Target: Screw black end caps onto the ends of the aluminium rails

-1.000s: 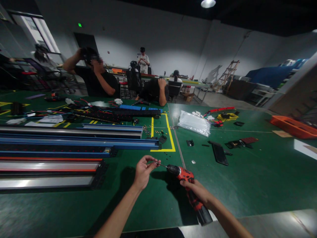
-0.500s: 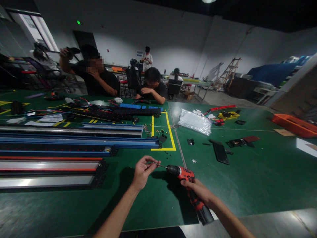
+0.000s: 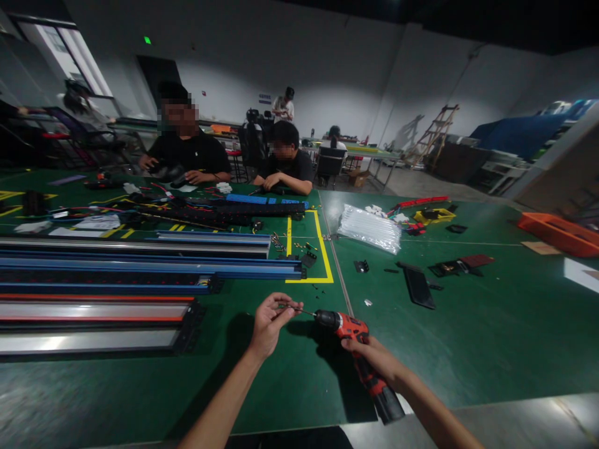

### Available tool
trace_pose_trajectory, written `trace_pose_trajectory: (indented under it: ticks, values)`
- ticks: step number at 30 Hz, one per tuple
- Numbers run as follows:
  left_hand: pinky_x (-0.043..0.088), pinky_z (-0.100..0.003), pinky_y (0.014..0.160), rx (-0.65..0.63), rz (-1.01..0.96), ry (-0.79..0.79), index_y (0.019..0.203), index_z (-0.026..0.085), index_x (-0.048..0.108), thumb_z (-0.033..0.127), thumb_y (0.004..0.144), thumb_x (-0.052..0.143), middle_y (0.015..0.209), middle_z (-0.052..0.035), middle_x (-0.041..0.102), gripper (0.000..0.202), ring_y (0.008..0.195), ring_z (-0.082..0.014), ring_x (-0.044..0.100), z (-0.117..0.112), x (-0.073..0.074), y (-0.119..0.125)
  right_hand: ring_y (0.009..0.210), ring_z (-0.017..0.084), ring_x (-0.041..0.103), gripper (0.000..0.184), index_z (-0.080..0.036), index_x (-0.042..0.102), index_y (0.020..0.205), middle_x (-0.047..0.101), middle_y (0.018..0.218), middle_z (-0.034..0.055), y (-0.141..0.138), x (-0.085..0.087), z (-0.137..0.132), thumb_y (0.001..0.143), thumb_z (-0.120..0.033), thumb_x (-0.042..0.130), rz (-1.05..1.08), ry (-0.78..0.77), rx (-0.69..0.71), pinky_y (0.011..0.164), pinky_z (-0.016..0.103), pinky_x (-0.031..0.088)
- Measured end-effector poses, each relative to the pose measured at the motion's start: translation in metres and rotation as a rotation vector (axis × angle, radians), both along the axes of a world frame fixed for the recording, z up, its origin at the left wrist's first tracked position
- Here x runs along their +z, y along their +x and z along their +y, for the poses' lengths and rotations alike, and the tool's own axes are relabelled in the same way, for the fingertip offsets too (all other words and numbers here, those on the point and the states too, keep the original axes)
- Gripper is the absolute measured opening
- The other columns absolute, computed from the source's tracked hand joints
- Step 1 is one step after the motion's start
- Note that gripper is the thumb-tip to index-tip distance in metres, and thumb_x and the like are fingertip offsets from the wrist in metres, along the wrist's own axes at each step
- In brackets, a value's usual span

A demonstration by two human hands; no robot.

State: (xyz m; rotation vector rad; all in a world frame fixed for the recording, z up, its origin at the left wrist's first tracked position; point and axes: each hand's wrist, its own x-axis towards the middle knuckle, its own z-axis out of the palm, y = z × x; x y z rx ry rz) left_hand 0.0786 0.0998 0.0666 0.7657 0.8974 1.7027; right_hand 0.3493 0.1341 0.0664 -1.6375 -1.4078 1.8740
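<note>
My right hand [image 3: 369, 354] is wrapped round the grip of a red and black cordless drill [image 3: 352, 325], whose chuck points left. A thin metal bit [image 3: 307, 312] sticks out of the chuck. The fingers of my left hand [image 3: 271, 321] pinch the bit near its tip; whether a small screw sits there too I cannot make out. Both hands are above the green table [image 3: 281, 393]. Beyond them lie a few tiny dark screws [image 3: 319, 291].
Long metal profiles with blue [image 3: 140, 267] and orange [image 3: 93, 299] edges lie at the left. A clear bag of white sticks [image 3: 369, 229], a black flat part [image 3: 416, 287] and an orange tray [image 3: 556, 234] are to the right. Two people [image 3: 191, 149] sit across the table.
My hands and the drill stay almost still. Across the table, one person has lowered a raised arm and a dark object to the tabletop; the other person's head has lifted slightly.
</note>
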Motion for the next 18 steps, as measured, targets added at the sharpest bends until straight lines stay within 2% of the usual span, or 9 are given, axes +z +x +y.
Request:
trace_pose_trajectory:
  ticks: [9, 18]
  values:
    - [0.056, -0.042, 0.088, 0.000, 0.044, -0.002, 0.097, 0.016, 0.059, 0.024, 0.075, 0.075, 0.091, -0.0064, 0.073, 0.028, 0.094, -0.0243, 0.071, -0.001, -0.003, 0.003, 0.052, 0.012, 0.053, 0.042, -0.018, 0.053, 0.091, 0.055, 0.063, -0.0037, 0.002, -0.007, 0.001, 0.073, -0.053, 0.070, 0.016, -0.006, -0.001, 0.050, 0.024, 0.043]
    - [0.054, -0.042, 0.092, 0.009, 0.100, 0.004, 0.100, 0.017, 0.059, 0.027, 0.079, 0.073, 0.095, -0.0085, 0.073, 0.027, 0.098, -0.0251, 0.070, -0.003, 0.003, 0.013, 0.054, 0.013, 0.054, 0.045, -0.019, 0.054, 0.089, 0.056, 0.064, -0.0023, 0.007, -0.011, 0.000, 0.070, -0.056, 0.072, 0.024, -0.041, -0.049, 0.050, 0.024, 0.043]
